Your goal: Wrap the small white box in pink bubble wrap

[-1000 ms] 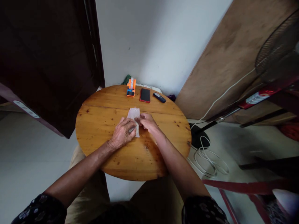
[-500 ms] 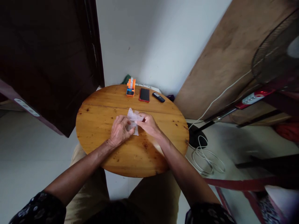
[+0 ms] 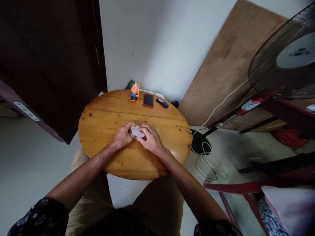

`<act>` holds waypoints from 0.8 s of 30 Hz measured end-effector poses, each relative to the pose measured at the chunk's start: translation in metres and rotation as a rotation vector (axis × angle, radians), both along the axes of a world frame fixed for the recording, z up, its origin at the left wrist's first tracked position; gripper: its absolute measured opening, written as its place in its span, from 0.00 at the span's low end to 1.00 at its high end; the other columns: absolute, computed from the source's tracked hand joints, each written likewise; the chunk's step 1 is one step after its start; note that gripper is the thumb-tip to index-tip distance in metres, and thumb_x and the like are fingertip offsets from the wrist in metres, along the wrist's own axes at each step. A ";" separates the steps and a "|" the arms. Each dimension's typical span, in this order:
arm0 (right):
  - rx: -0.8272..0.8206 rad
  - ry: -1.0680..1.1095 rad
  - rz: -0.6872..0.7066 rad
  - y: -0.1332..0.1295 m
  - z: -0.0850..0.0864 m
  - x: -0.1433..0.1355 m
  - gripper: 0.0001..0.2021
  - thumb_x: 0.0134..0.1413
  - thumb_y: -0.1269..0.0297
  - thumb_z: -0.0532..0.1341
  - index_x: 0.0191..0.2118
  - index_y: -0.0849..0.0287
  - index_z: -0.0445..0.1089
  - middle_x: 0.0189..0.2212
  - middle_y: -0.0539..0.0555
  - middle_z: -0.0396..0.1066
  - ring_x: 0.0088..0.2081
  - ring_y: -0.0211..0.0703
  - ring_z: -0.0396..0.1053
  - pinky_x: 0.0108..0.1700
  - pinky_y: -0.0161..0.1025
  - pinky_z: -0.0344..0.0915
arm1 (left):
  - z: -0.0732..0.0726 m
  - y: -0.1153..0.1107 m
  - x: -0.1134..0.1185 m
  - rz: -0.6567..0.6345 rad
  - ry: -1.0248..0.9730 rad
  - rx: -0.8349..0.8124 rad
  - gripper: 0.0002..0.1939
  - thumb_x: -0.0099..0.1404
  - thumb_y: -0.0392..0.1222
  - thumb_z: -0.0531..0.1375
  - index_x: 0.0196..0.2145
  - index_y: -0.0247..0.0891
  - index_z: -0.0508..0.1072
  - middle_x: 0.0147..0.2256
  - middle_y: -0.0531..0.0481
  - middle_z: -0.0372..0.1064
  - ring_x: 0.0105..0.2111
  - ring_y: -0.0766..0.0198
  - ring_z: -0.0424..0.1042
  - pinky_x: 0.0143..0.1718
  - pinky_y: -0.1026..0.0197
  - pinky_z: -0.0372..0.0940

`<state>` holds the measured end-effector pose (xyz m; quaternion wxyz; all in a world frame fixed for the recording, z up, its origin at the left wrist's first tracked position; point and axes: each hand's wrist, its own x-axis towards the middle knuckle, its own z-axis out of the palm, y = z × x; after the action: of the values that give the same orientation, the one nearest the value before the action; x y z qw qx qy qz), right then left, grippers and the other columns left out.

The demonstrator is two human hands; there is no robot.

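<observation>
Between my hands is a small bundle of thin, whitish, translucent sheet (image 3: 137, 131), folded compactly; it looks like tissue or soft plastic, and I cannot tell which. My left hand (image 3: 123, 135) pinches its left end with thumb and fingers. At the other end, the fingers and thumb of my right hand (image 3: 151, 139) are closed on it. Both hands are low over the middle of the round wooden table (image 3: 103, 131). Whatever may lie inside the folds is hidden.
Along the table's far edge are an orange tape dispenser (image 3: 135, 92), a smartphone (image 3: 148, 100) and a black handset (image 3: 162, 103). A standing fan (image 3: 283, 62) and a coiled white cable (image 3: 211, 164) are to the right. A dark door (image 3: 51, 59) is at left.
The loose, spread sheet has been folded into a compact bundle. My right hand has turned over it with its back upward. The view has shifted slightly, showing more of the fan.
</observation>
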<state>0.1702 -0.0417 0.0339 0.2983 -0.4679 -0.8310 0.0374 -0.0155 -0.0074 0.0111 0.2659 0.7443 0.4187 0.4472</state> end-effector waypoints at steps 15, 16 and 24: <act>-0.660 0.587 -0.012 0.020 0.007 0.013 0.15 0.51 0.54 0.63 0.36 0.60 0.78 0.33 0.52 0.78 0.35 0.44 0.72 0.41 0.39 0.65 | 0.011 -0.001 -0.004 -0.321 -0.349 -0.567 0.32 0.51 0.51 0.70 0.50 0.35 0.71 0.47 0.42 0.75 0.45 0.55 0.74 0.48 0.54 0.67; -0.649 0.575 -0.007 0.021 0.009 0.013 0.15 0.51 0.54 0.63 0.37 0.60 0.78 0.33 0.52 0.78 0.36 0.43 0.72 0.41 0.38 0.65 | 0.010 0.000 -0.003 -0.314 -0.360 -0.565 0.32 0.50 0.52 0.71 0.50 0.35 0.71 0.47 0.42 0.75 0.45 0.55 0.74 0.48 0.54 0.67; -0.500 0.745 -0.005 0.035 -0.008 0.002 0.14 0.50 0.53 0.65 0.37 0.58 0.76 0.33 0.51 0.77 0.35 0.42 0.72 0.38 0.37 0.68 | 0.008 0.003 -0.002 -0.271 -0.369 -0.539 0.32 0.51 0.56 0.71 0.49 0.35 0.72 0.45 0.42 0.76 0.44 0.56 0.74 0.49 0.53 0.67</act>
<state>0.1723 -0.0066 0.0261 0.4551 -0.4824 -0.6310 0.4024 -0.0174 -0.0045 0.0189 0.5809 0.6029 0.3639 0.4082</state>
